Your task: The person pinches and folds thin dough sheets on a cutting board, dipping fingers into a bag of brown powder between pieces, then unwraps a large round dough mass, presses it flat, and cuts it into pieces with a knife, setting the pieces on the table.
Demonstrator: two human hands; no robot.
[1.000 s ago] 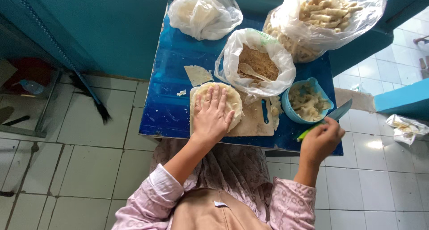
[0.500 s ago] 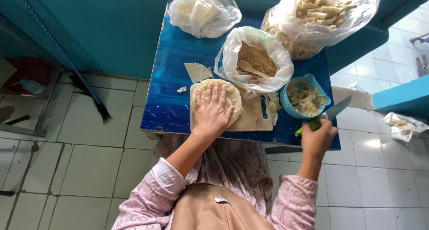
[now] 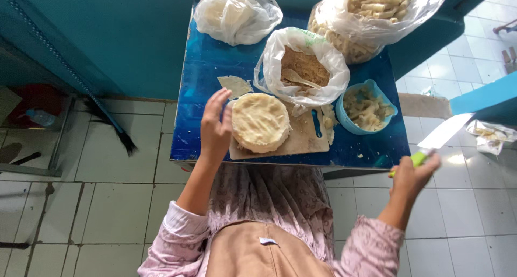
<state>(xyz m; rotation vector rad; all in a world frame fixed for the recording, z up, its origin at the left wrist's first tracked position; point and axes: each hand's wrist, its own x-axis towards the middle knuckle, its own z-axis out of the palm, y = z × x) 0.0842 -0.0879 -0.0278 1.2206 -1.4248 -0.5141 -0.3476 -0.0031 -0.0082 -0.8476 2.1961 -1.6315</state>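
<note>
Blue bowl [image 3: 362,127] and crumb bag [image 3: 301,67] crowd round dough stack [image 3: 260,121].

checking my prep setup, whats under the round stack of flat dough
The round stack of flat dough sits on a pale cutting board on the blue table. The left hand touches its edge. The board beneath the stack is covered, so anything there cannot be seen.
</note>
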